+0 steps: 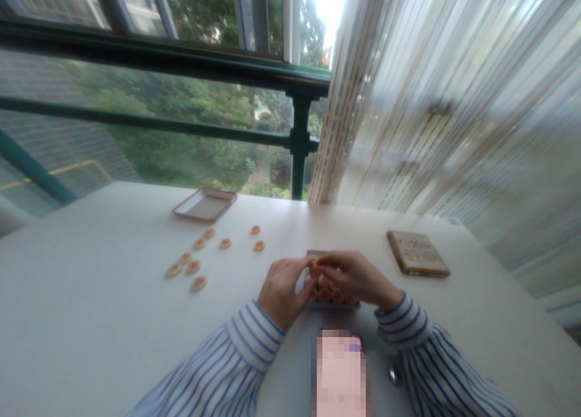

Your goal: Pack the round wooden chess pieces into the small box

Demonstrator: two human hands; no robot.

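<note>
Both hands meet over a small shallow box [333,306] packed with round wooden Chinese chess pieces [336,296]. My left hand [284,287] reaches in from the left, thumb and fingers closed around one piece [314,271] with a red mark. From the right, my right hand [356,278] has its fingertips pinched on the same piece. The fingers partly cover this piece and the back rows in the box. Several loose pieces with red marks [198,283] lie scattered on the table, left of my left hand.
The white table [104,296] carries an open shallow tray-like box part [206,205] at the back left and a flat printed box [418,253] at the right. Near me are a pixelated pink phone-like object [341,374] and a small shiny oval [394,374]. A green railing [299,144] stands behind.
</note>
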